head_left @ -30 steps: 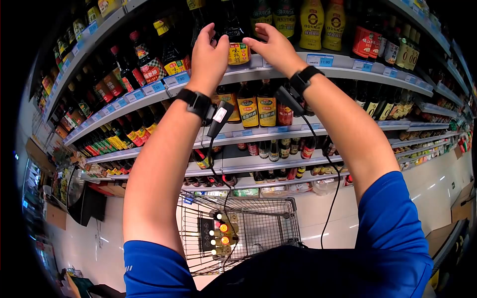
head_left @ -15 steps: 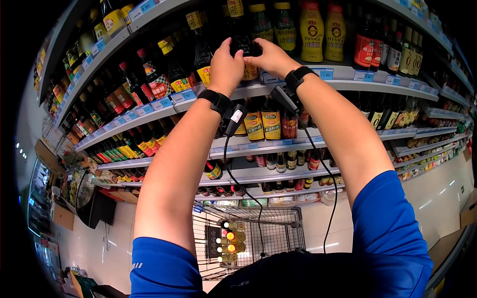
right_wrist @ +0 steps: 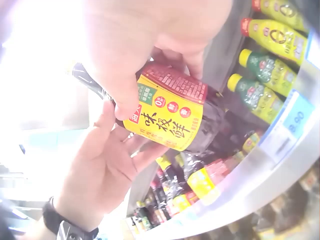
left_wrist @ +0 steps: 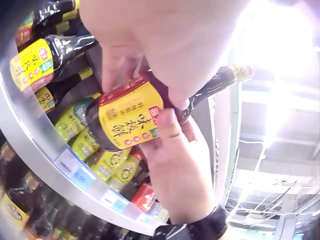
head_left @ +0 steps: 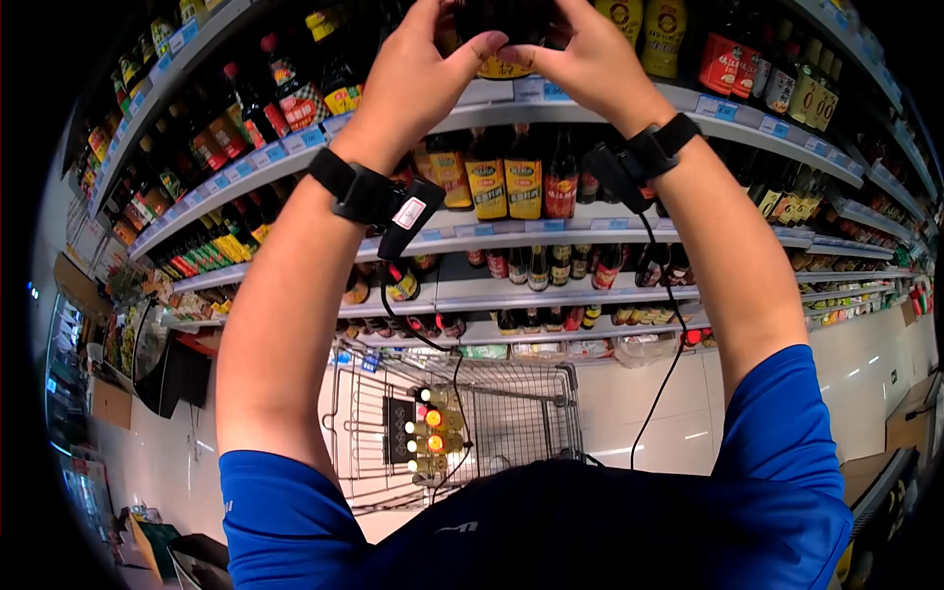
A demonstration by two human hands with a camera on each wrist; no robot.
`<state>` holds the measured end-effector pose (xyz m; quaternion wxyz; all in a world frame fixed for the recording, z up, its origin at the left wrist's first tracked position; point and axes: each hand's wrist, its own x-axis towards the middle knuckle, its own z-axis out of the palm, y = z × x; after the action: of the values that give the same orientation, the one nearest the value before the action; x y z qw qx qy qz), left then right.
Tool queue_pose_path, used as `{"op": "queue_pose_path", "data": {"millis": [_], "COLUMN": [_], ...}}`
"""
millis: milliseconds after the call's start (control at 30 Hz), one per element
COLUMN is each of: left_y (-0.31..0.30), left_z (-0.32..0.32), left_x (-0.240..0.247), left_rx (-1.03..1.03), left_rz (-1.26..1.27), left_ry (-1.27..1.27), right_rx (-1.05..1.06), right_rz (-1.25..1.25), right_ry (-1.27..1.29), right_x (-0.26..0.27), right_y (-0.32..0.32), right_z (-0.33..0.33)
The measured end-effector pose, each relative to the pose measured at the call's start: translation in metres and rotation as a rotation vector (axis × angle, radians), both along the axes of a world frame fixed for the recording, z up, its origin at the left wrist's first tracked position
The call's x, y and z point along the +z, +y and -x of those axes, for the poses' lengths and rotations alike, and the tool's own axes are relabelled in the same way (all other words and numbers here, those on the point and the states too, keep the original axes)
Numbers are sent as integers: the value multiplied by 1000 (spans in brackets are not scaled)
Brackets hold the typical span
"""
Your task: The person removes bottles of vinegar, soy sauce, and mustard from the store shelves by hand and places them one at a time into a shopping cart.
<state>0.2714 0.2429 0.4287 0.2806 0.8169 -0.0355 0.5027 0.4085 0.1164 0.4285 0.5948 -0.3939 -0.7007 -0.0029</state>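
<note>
A dark sauce bottle point(head_left: 501, 67) with a yellow and red label is held up in front of the top shelf point(head_left: 728, 108), tilted, between both hands. My left hand point(head_left: 433, 54) grips its left side, and my right hand point(head_left: 570, 49) grips its right side. In the left wrist view the bottle point(left_wrist: 130, 117) lies slanted, its neck pointing up and right, with the left hand point(left_wrist: 160, 50) above it and the right hand point(left_wrist: 180, 170) under it. The right wrist view shows the same bottle point(right_wrist: 170, 112) between the right hand point(right_wrist: 150, 45) and the left hand point(right_wrist: 105, 165).
Rows of sauce bottles point(head_left: 506, 182) fill several shelves with price tags point(head_left: 275, 152) along their edges. A wire shopping cart point(head_left: 560, 379) stands below my arms on the pale floor, holding a pack of small bottles point(head_left: 433, 442). Cables hang from both wristbands.
Both hands have risen and come nearer the camera with the bottle, which has left its place in the top shelf row and now tilts.
</note>
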Motion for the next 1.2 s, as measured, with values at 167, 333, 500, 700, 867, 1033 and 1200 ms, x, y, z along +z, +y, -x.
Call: {"op": "queue_pose_path", "data": {"millis": [167,333,500,700,867,1033,1200], "left_y": [-54,-46,-75,-92,-100,-98,-90], "left_z": [106,182,247,300,335,364,388], "left_x": [-22,-145,-255,-411,-526,-595,-655], "left_rx": [-114,133,247,310,252,136,21], "left_rz": [246,284,757,1042,1353,1431,1417], "left_ry": [370,468,640,761,852,969,953], "right_rx": [161,124,299,578,647,687,650], "right_rz": [285,307,650,944,1217,1335,1337], "right_ry": [13,-178,-163,-42,6,72,96], "right_x": [-41,-168,-283,-436,-562,-661,-729], "right_y": [-25,-3,3,5,-6,-22,-25], "right_z": [64,107,172,226,257,284,308]}}
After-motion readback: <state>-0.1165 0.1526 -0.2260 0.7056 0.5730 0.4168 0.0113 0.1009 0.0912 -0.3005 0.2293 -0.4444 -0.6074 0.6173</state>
